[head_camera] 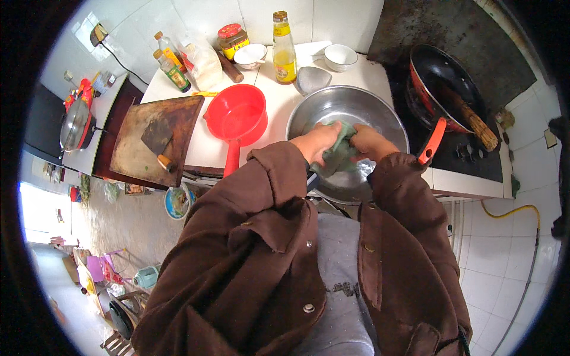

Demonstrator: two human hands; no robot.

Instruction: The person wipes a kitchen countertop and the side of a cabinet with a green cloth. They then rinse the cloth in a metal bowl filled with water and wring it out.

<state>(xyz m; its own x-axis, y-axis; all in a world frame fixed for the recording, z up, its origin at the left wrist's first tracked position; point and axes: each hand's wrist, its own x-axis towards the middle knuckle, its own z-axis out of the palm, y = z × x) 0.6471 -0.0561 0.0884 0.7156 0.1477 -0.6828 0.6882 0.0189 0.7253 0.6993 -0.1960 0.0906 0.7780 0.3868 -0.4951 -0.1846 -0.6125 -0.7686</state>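
Note:
A green cloth (342, 149) is bunched between my two hands over a wide stainless steel basin (307, 104). My left hand (319, 140) grips the cloth's left side, its thumb on top. On the other side, my right hand (369, 141) has its fingers closed on the cloth. Shiny wet-looking patches show on the basin floor below; whether it holds water I cannot tell. Left of the basin stands a red plastic ladle (236, 115), its handle towards me.
A cleaver (158, 138) lies on a wooden chopping board (129, 153) that juts past the counter edge. Behind the basin stand a glass bottle (285, 53) and a white bowl (340, 58). At right, a wok (421, 84) holding a bamboo brush (476, 120) sits tilted on the stove.

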